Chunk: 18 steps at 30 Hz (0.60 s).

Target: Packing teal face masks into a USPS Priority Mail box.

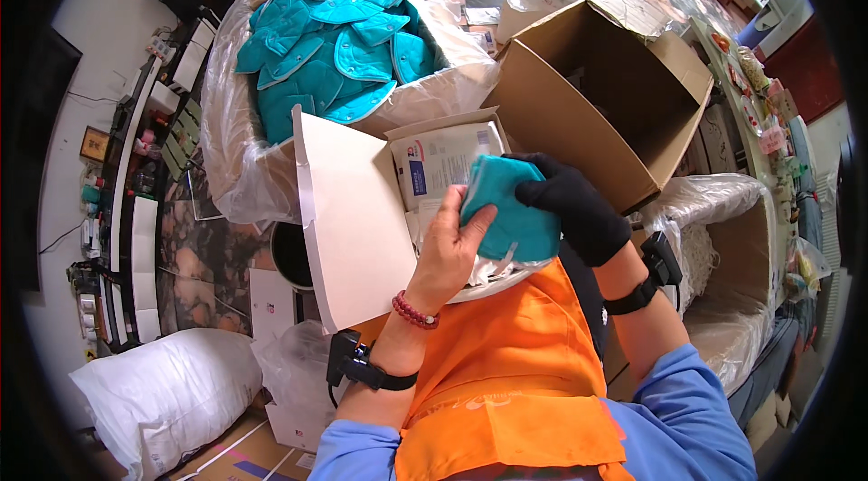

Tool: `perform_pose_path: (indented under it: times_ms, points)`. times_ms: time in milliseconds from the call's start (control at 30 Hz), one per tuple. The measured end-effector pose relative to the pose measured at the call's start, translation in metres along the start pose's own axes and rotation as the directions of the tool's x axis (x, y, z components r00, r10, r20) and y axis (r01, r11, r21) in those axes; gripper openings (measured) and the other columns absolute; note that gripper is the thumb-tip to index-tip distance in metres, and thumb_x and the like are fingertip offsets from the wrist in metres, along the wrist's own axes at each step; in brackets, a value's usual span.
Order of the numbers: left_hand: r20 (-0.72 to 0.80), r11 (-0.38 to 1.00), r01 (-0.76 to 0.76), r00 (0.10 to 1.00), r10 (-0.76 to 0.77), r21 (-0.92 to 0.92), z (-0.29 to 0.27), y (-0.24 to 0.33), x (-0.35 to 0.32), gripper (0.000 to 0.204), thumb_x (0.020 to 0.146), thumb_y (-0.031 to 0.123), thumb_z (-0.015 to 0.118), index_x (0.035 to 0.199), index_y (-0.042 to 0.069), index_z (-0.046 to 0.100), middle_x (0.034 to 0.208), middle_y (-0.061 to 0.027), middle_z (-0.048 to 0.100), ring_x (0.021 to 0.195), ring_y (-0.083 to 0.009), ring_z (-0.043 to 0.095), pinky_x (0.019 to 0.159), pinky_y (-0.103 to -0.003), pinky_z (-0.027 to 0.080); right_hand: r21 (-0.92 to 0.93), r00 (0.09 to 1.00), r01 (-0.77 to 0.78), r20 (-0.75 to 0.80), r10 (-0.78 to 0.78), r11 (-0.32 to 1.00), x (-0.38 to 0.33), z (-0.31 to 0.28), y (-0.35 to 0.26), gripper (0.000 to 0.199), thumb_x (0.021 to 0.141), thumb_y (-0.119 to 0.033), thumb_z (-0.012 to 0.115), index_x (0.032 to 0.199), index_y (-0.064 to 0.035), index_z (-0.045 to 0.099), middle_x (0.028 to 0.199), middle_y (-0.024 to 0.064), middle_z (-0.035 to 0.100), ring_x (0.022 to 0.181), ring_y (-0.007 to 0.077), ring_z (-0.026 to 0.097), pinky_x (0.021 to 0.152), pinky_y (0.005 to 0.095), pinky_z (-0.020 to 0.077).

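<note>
A squarish teal fabric pad is held up in front of my orange apron, between both hands. My bare left hand, a red bead bracelet at its wrist, pinches the pad's left edge with the thumb on top. The black-gloved right hand grips its upper right corner. Just beyond the pad stands an open white carton with its lid flap raised to the left. White printed packets lie inside it, partly hidden by the pad and my left hand.
A plastic-lined box heaped with teal snap-fastened pads stands at the far left. An open brown carton is at far right, and another lined box sits nearer. A stuffed white sack lies at lower left.
</note>
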<state>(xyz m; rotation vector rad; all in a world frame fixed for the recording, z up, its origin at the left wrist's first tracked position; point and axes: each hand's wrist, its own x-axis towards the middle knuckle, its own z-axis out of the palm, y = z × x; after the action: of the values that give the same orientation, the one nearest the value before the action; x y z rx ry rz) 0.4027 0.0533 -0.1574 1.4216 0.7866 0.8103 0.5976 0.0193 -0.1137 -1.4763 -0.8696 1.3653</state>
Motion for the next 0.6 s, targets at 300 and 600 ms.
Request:
perform_pose_path:
  times_ms: [300,600]
  points:
    - [0.348,0.993,0.077,0.937,-0.043,-0.084,-0.016,0.010,0.005,0.032,0.100,0.019,0.065,0.126,0.003,0.052,0.108,-0.0047,0.060,0.090,-0.0106,0.055,0.082,-0.028,0.048,-0.310,0.992,0.052,0.127,-0.013,0.949,0.002,-0.028,-0.019,0.034,0.082,-0.022,0.081,0.108,-0.0018,0.074,0.096,0.0067,0.074,0.082,0.0142,0.068,0.082,0.0300,0.0552]
    - [0.127,0.978,-0.193,0.975,0.182,0.079,-0.026,0.041,0.015,0.015,0.105,0.015,0.049,0.104,0.002,0.058,0.077,-0.0114,0.062,0.076,-0.0208,0.063,0.069,-0.035,0.048,-0.443,0.978,0.197,0.150,-0.144,0.875,0.003,-0.033,-0.110,0.028,0.086,-0.016,0.077,0.109,0.0013,0.073,0.094,0.0039,0.075,0.079,0.0107,0.067,0.082,0.0283,0.0547]
